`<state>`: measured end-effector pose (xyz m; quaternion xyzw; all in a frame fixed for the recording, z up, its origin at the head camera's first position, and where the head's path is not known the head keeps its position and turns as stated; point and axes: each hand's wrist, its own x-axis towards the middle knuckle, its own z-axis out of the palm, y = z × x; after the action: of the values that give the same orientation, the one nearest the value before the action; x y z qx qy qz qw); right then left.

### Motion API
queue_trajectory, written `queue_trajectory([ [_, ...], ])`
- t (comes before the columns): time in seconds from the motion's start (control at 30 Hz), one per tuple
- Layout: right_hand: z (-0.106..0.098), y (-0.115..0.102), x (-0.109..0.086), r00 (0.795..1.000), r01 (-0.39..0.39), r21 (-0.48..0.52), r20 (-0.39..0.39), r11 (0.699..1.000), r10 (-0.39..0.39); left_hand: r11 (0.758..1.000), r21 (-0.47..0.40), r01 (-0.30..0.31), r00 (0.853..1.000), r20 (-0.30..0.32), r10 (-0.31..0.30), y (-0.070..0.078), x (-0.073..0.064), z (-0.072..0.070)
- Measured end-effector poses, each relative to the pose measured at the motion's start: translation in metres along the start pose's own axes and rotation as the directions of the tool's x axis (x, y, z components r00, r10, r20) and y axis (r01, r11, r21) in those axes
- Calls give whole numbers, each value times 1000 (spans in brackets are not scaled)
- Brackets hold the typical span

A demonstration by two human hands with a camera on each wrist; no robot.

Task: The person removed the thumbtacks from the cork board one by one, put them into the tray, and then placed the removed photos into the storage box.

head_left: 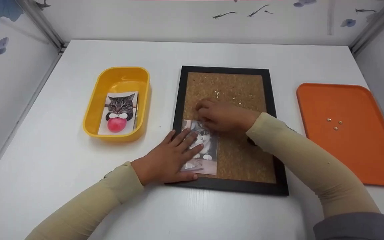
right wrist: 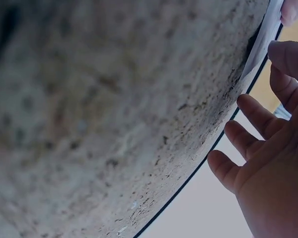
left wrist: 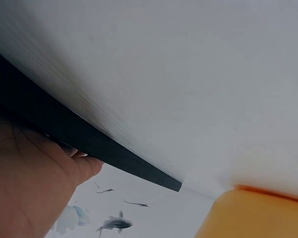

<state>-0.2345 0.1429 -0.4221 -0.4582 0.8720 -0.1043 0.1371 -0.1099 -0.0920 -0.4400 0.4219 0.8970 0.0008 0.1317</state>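
Observation:
A cork board (head_left: 245, 153) with a black frame lies on the table, and a cat photo (head_left: 208, 150) rests on its lower left part. My left hand (head_left: 170, 158) is spread over the photo's left side, fingertips on the picture and thumb near its bottom edge. At the photo's top edge is my right hand (head_left: 220, 115), its fingers bent and thumb and forefinger close together. Whatever may be between those fingertips is hidden. In the right wrist view, the other fingers (right wrist: 248, 141) of that hand hover beside the cork.
On the left stands a yellow bin (head_left: 145, 110) holding cat photos, the top one (head_left: 120, 111) with a pink ball shape. At right, an orange tray (head_left: 355, 150) bears 3 small gold-coloured tacks (head_left: 336, 128). Small shiny specks (head_left: 217, 94) dot the upper cork.

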Motion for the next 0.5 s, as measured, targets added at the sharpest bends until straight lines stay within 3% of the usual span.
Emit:
queue_trajectory([
  [0.23,-7,-5,-5,999,43,-90,-21,995,-45,1000,17,-13,999,-30,13,0,0,1],
  [0.5,-16,-13,-22,994,50,-301,-73,952,-76,999,33,-15,1000,-24,16,1,1,0],
])
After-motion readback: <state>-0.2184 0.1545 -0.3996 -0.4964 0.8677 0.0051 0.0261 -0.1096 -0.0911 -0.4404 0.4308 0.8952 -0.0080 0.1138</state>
